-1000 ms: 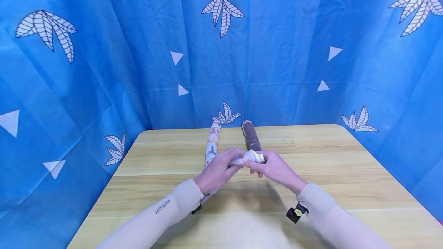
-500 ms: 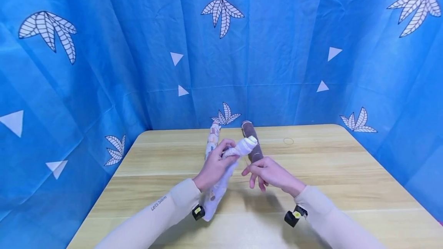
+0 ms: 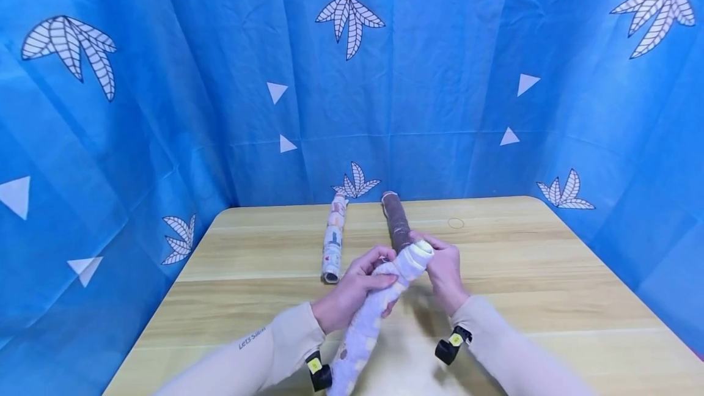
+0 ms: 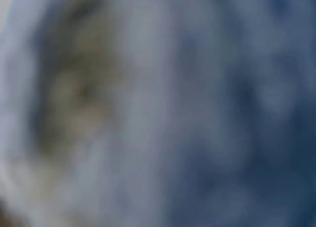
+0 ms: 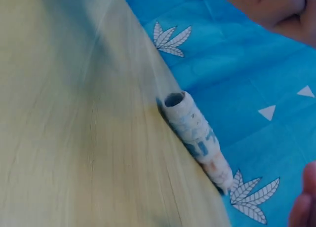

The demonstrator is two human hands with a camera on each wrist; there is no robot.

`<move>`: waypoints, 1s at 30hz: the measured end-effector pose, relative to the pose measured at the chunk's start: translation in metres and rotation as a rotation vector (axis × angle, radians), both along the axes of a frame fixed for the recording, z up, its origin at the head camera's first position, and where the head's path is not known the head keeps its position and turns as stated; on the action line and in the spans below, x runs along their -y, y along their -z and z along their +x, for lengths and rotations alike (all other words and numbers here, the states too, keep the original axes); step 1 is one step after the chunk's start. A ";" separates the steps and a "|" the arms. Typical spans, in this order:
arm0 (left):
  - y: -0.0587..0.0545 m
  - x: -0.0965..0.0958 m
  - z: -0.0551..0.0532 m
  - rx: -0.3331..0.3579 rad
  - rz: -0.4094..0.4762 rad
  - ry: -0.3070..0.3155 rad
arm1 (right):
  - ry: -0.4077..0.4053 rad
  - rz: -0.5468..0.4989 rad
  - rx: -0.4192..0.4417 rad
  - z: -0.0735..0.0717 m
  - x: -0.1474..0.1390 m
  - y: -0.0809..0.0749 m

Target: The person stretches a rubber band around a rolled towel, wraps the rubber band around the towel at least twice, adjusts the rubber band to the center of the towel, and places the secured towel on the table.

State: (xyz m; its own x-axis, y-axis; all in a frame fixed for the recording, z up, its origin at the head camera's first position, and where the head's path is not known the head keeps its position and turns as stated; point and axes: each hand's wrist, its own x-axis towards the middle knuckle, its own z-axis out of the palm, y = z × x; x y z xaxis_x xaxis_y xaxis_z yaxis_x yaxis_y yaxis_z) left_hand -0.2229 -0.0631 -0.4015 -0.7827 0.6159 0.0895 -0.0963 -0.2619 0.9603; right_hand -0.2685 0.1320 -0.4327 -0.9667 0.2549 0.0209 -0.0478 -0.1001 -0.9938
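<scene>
A pale lavender rolled towel (image 3: 365,329) with yellowish patches slants across the middle of the head view, its upper end pointing right. My left hand (image 3: 352,292) grips it below that end, thumb on top and fingertips showing underneath. My right hand (image 3: 447,267) is at the upper end, with its fingers partly hidden behind the roll; whether they grip the towel does not show. Beyond lie a white patterned rolled towel (image 3: 333,240) and a brown rolled towel (image 3: 396,219), its near end hidden. The left wrist view holds only a blurred, pale close-up.
A thin ring like a rubber band (image 3: 456,223) lies on the wooden table (image 3: 522,261) at the back right. A blue curtain (image 3: 440,78) with leaf prints stands right behind the table's far edge and along both sides.
Half a second ago my right hand was off the roll, with a thin band at its fingers; it has risen to the upper end. The roll has shifted right and nearer, exposing the white roll.
</scene>
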 end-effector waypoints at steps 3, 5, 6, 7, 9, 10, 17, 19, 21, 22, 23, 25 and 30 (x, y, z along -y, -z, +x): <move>0.002 0.000 0.001 0.100 0.033 -0.017 | -0.034 -0.141 -0.106 0.003 0.000 -0.001; 0.002 0.001 0.000 0.159 0.060 -0.041 | -0.107 -0.208 -0.193 0.007 -0.002 -0.001; 0.003 0.001 -0.002 0.190 0.077 -0.055 | -0.146 -0.210 -0.235 0.009 -0.003 -0.001; 0.003 0.002 -0.003 0.215 0.091 -0.069 | -0.190 -0.196 -0.281 0.011 -0.004 -0.001; 0.004 0.004 -0.007 0.256 0.103 -0.092 | -0.278 -0.132 -0.351 0.014 -0.009 0.000; 0.004 0.004 -0.008 0.272 0.106 -0.099 | -0.325 -0.086 -0.377 0.015 -0.011 0.000; 0.005 0.007 -0.015 0.264 0.011 -0.096 | -0.546 0.179 -0.409 0.019 -0.023 -0.012; 0.005 0.007 -0.016 0.229 -0.060 -0.090 | -0.594 0.229 -0.398 0.019 -0.025 -0.018; 0.005 0.007 -0.016 0.190 -0.135 -0.086 | -0.636 0.276 -0.381 0.019 -0.026 -0.025; 0.004 0.007 -0.016 0.166 -0.173 -0.084 | -0.645 0.311 -0.369 0.019 -0.027 -0.028; 0.003 0.006 -0.016 0.143 -0.207 -0.085 | -0.642 0.358 -0.353 0.020 -0.027 -0.030; 0.001 0.006 -0.016 0.086 -0.276 -0.094 | -0.627 0.474 -0.321 0.020 -0.025 -0.036; -0.003 0.007 -0.017 -0.163 -0.485 -0.148 | -0.568 0.780 -0.305 0.020 -0.017 -0.044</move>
